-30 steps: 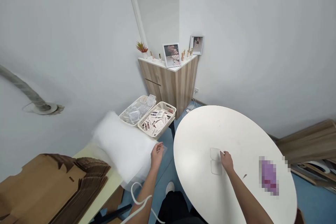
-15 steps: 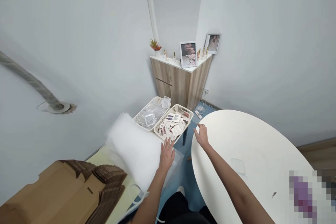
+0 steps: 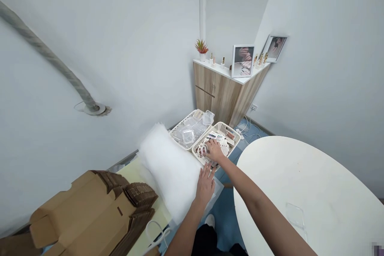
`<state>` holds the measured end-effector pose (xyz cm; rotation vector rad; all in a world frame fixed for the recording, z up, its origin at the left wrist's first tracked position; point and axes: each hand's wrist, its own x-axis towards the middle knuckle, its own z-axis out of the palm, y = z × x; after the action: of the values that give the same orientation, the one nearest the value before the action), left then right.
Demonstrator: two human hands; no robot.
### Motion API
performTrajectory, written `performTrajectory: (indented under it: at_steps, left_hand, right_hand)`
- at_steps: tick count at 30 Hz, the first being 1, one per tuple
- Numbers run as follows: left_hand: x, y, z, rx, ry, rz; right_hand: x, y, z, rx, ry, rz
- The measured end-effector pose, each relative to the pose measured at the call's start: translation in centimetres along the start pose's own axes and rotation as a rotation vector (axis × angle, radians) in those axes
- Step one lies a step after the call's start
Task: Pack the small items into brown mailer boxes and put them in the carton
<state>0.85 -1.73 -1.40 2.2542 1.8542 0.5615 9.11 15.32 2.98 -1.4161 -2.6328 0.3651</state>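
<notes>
The right hand (image 3: 214,150) has reached into a basket (image 3: 230,127) of cards (image 3: 221,140), fingers curled, any pinch unclear. The left hand (image 3: 205,186), fingers spread, presses a white foam roll (image 3: 168,168).

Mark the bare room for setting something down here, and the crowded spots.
Free: the round white table top, beside its clear plastic square, and blue floor by it. Crowded: the cream basket under the right hand, against the white padding.

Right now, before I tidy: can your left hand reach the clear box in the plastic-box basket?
Probably yes: the left hand rests on the white padding roll, which lies between it and the clear box, but reaching over the roll looks free.
</notes>
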Motion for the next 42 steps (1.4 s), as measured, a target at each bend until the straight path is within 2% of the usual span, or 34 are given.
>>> performTrajectory:
  at_steps: [3, 6, 10, 13, 15, 17, 19, 21, 23, 25, 27, 29, 31, 33, 38, 42]
  left_hand:
    - [-0.1, 0.0, -0.1, -0.002, -0.022, -0.003]
    - [0.0, 0.1, -0.2, -0.011, -0.052, -0.017]
    - [0.1, -0.1, -0.4, -0.032, -0.086, -0.027]
    - [0.3, -0.2, -0.6, -0.045, -0.088, -0.029]
    - [0.6, 0.1, -0.8, -0.041, -0.07, -0.056]
    - [1.0, 1.0, -0.8, -0.029, -0.03, -0.083]
    - [1.5, 2.7, -0.3, -0.031, 0.002, -0.065]
    - [1.9, 5.2, 0.8, -0.061, -0.013, 0.012]
    - [1.8, 8.0, 2.5, -0.113, -0.078, 0.123]
    - [1.2, 10.9, 4.6, -0.167, -0.177, 0.23]
    - [0.4, 13.5, 6.8, -0.202, -0.305, 0.309]
    - [-0.5, 15.7, 8.8, -0.205, -0.449, 0.358]
    - [-1.0, 17.3, 10.3, -0.177, -0.575, 0.391]
    - [-1.0, 18.6, 11.4, -0.137, -0.661, 0.422]
    - [-0.6, 20.9, 12.7, -0.093, -0.772, 0.566]
    - [-1.5, 22.6, 12.9, -0.034, -0.864, 0.631]
  right_hand:
    - [-0.2, -0.9, 0.7, -0.092, -0.064, -0.142]
    - [-0.1, -0.9, 0.9, -0.113, -0.048, -0.194]
    - [-0.4, -0.4, -0.1, -0.053, 0.031, -0.17]
    - [-2.3, 0.7, -1.6, 0.026, 0.137, -0.07]
    - [-4.9, 2.4, -2.6, 0.074, 0.226, 0.033]
    - [-8.8, 5.0, -3.0, 0.122, 0.321, 0.179]
    - [-13.9, 8.2, -2.7, 0.172, 0.412, 0.388]
    - [-19.9, 11.3, -1.7, 0.235, 0.474, 0.652]
    - [-26.2, 13.6, -0.3, 0.333, 0.519, 0.886]
    - [-32.1, 14.8, 1.1, 0.406, 0.562, 1.043]
    - [-37.2, 14.9, 2.4, 0.421, 0.595, 1.193]
    - [-40.9, 14.2, 3.5, 0.38, 0.606, 1.335]
    - [-43.3, 13.1, 4.4, 0.302, 0.615, 1.441]
    - [-44.4, 12.0, 5.3, 0.227, 0.644, 1.497]
    - [-44.0, 10.3, 7.1, 0.194, 0.694, 1.521]
    - [-43.6, 10.4, 7.9, 0.214, 0.665, 1.49]
